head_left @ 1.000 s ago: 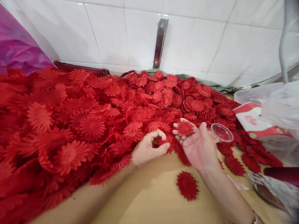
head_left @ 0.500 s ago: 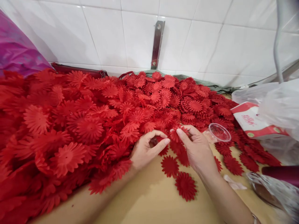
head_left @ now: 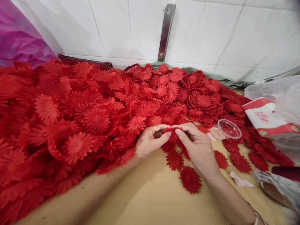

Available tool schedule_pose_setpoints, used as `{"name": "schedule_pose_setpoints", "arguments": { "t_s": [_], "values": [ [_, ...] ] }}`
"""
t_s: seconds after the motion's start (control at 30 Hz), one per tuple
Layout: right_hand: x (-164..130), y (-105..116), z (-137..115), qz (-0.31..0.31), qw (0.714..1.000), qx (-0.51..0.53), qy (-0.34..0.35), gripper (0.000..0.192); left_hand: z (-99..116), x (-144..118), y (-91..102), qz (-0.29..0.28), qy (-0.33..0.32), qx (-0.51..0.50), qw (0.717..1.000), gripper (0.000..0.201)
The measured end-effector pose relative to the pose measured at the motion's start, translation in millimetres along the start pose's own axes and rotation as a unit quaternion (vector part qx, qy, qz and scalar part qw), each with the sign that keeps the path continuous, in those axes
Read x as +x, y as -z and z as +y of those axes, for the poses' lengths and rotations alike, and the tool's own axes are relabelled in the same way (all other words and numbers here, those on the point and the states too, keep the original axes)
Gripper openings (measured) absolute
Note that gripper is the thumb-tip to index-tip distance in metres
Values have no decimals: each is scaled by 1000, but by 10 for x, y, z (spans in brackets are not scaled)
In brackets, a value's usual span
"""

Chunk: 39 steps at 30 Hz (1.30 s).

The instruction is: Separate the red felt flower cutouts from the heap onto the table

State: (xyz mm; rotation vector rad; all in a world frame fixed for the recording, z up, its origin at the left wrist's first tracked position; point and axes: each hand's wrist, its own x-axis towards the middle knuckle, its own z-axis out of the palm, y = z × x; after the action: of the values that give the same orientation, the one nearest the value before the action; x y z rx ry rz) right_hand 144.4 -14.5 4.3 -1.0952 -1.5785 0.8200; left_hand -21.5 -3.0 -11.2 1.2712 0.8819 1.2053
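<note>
A small red fabric flower [head_left: 172, 134] is pinched between both hands in the middle of the view. My left hand [head_left: 152, 139] grips its left edge with thumb and forefinger. From the other side, my right hand [head_left: 195, 143] holds it between thumb and fingers, partly covering it. Just below the hands, a dark red flower piece [head_left: 175, 160] and another red flower piece [head_left: 190, 180] lie flat on the table. A big heap of red flower pieces [head_left: 97, 120] spreads to the left and behind, reaching my left forearm.
On the right stand a clear plastic cup [head_left: 229, 128], a white and red box [head_left: 263, 117] and plastic bags [head_left: 278, 190]. A crumpled tissue [head_left: 241, 179] lies on the wooden table [head_left: 138, 203]. At the back are a tiled wall [head_left: 112, 28] with a metal bracket [head_left: 166, 34] and a dark red purse [head_left: 84, 62].
My left hand has moved right and closed its fingertips on the flower that my right hand was holding. The camera view has shifted slightly.
</note>
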Motion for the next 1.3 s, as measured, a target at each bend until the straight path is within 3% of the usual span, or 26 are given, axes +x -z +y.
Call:
{"name": "schedule_pose_setpoints", "arguments": {
  "t_s": [0.3, 0.43, 0.53, 0.7, 0.8, 1.03, 1.17, 1.3],
  "values": [
    [-25, -24, 18, 5, 1000, -3, -19, 10, 8, -10, 25, -20, -2, -7, 1000, 35],
    [-32, -39, 15, -1, 998, 42, -50, 24, 27, -14, 29, 3, 7, 15, 1000, 41],
    [-28, -32, 23, -17, 998, 55, -32, 34, 41, -11, 26, 18, 13, 20, 1000, 43],
    [-18, -13, 49, -58, 998, 9, 12, 11, 57, -8, 27, 20, 3, 38, 999, 55],
    [-18, -17, 63, -60, 998, 24, -7, 6, 61, -12, 25, 13, 2, 57, 998, 56],
    [75, 59, 156, 80, 977, 178, -91, 12, 44, -37, 3, 0, -34, 91, 995, 35],
    [125, 101, 176, 61, 971, 209, -102, 18, 5, -50, -3, 8, -17, 114, 993, 23],
    [108, 58, 143, 78, 978, 174, -89, 26, -5, -59, -21, 3, -32, 82, 996, 36]
  ]
}}
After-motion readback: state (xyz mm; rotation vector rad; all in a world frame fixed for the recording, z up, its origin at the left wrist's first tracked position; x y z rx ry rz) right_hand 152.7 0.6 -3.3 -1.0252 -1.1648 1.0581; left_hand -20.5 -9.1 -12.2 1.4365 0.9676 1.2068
